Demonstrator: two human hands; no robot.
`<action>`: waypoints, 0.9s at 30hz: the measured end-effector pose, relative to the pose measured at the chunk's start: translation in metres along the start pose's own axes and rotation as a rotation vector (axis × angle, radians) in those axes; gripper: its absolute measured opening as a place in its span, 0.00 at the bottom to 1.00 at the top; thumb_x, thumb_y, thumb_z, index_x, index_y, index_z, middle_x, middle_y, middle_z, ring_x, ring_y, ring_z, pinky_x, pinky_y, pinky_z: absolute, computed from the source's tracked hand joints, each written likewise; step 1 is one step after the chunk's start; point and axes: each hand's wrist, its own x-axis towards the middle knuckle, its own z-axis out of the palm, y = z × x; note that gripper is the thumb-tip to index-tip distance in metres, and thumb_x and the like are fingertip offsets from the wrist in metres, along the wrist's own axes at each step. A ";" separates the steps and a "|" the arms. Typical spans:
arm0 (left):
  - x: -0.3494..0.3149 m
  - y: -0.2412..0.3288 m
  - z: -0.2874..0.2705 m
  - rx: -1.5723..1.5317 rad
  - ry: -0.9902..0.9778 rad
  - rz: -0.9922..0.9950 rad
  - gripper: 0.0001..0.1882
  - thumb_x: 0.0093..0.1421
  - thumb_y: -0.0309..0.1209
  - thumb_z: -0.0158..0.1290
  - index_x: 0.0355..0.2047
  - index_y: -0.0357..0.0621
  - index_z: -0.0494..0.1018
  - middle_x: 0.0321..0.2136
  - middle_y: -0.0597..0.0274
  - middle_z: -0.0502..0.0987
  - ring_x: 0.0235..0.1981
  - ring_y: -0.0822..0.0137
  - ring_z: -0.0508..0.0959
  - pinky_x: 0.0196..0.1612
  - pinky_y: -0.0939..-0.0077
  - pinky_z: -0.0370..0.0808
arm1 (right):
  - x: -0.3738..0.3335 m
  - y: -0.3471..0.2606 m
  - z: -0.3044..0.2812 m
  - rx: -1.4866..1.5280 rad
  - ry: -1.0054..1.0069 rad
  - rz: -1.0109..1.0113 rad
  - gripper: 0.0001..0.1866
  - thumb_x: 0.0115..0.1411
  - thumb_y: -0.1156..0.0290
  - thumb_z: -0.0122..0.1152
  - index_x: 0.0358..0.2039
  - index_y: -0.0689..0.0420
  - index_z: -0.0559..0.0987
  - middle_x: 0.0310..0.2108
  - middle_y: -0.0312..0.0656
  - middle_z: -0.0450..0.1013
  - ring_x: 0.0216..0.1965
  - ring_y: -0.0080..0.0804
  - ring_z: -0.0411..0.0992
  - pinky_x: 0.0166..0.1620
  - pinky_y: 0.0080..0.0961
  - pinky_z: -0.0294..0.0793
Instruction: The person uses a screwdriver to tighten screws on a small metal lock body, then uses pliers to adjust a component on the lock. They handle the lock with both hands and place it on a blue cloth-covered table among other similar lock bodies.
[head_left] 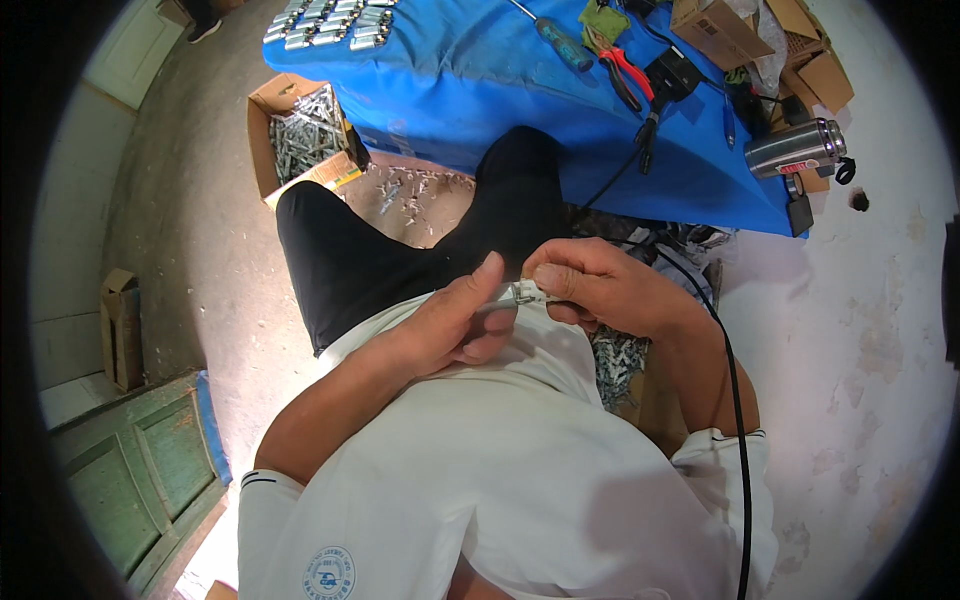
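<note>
Above my lap, my left hand [455,318] and my right hand [595,283] meet at a small shiny metal part [526,292]. The right thumb and fingertips pinch its right end. My left fingers curl around its other end, with the thumb raised, and they cover much of it. The exact kind of part cannot be made out. On the blue-covered table [440,85] in front, similar-looking silver metal pieces [330,22] lie in rows at the far left.
A cardboard box [262,130] of long metal pieces stands left of the table. A screwdriver [563,44], red-handled pliers [626,75] and a steel flask [795,150] lie at the right. A black cable [728,370] hangs beside my right arm. More metal pieces [618,362] sit below it.
</note>
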 end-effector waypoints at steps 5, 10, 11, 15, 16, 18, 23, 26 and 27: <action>0.002 -0.001 -0.002 -0.123 -0.010 -0.024 0.34 0.63 0.67 0.32 0.20 0.50 0.60 0.11 0.70 0.55 0.13 0.77 0.52 0.16 0.83 0.49 | 0.002 0.000 0.003 -0.132 0.038 -0.094 0.15 0.65 0.61 0.50 0.39 0.61 0.74 0.22 0.38 0.70 0.24 0.27 0.68 0.27 0.27 0.67; 0.006 -0.004 -0.002 -0.154 0.081 0.006 0.31 0.64 0.64 0.36 0.19 0.50 0.59 0.11 0.71 0.56 0.13 0.78 0.52 0.16 0.82 0.49 | 0.006 0.018 0.019 -0.651 0.286 -0.287 0.13 0.63 0.63 0.54 0.31 0.62 0.72 0.23 0.51 0.71 0.26 0.51 0.72 0.30 0.42 0.69; 0.008 -0.005 -0.003 -0.156 0.103 0.017 0.31 0.65 0.63 0.37 0.19 0.50 0.59 0.11 0.71 0.56 0.13 0.78 0.52 0.16 0.82 0.49 | 0.007 0.020 0.023 -0.686 0.345 -0.309 0.13 0.63 0.63 0.54 0.30 0.61 0.71 0.22 0.51 0.71 0.26 0.52 0.72 0.30 0.42 0.69; 0.013 -0.009 -0.008 -0.160 0.197 0.021 0.29 0.65 0.59 0.40 0.19 0.51 0.58 0.12 0.71 0.55 0.13 0.78 0.52 0.16 0.82 0.48 | 0.014 0.029 0.039 -0.767 0.519 -0.346 0.13 0.62 0.65 0.56 0.27 0.60 0.69 0.21 0.49 0.71 0.27 0.52 0.72 0.29 0.43 0.68; 0.014 -0.009 -0.009 -0.154 0.221 0.034 0.28 0.65 0.59 0.41 0.19 0.51 0.58 0.12 0.71 0.55 0.13 0.77 0.52 0.16 0.82 0.48 | 0.017 0.031 0.041 -0.773 0.547 -0.343 0.13 0.62 0.65 0.57 0.26 0.59 0.69 0.21 0.48 0.71 0.27 0.51 0.72 0.28 0.43 0.68; 0.016 -0.010 -0.012 -0.142 0.271 0.054 0.28 0.65 0.58 0.42 0.19 0.51 0.57 0.12 0.71 0.55 0.13 0.77 0.52 0.16 0.81 0.48 | 0.022 0.035 0.045 -0.758 0.588 -0.363 0.09 0.62 0.66 0.56 0.31 0.58 0.71 0.23 0.48 0.71 0.27 0.51 0.71 0.28 0.41 0.67; 0.021 -0.004 -0.018 -0.106 0.379 0.075 0.28 0.63 0.57 0.42 0.16 0.49 0.60 0.12 0.70 0.57 0.13 0.76 0.52 0.17 0.79 0.47 | 0.038 0.044 0.050 -0.733 0.694 -0.434 0.08 0.62 0.67 0.56 0.34 0.58 0.73 0.24 0.48 0.71 0.27 0.51 0.71 0.28 0.40 0.67; 0.021 -0.004 -0.020 -0.085 0.380 0.079 0.28 0.64 0.56 0.42 0.17 0.49 0.60 0.12 0.70 0.57 0.14 0.77 0.52 0.17 0.79 0.47 | 0.046 0.049 0.045 -0.752 0.674 -0.517 0.08 0.62 0.66 0.56 0.35 0.58 0.74 0.25 0.47 0.71 0.27 0.50 0.71 0.29 0.39 0.67; 0.021 -0.004 -0.021 -0.076 0.373 0.081 0.28 0.64 0.56 0.41 0.17 0.49 0.60 0.12 0.71 0.57 0.14 0.77 0.52 0.17 0.79 0.47 | 0.046 0.051 0.036 -0.762 0.635 -0.559 0.08 0.61 0.66 0.56 0.36 0.57 0.74 0.25 0.47 0.71 0.27 0.49 0.71 0.29 0.39 0.67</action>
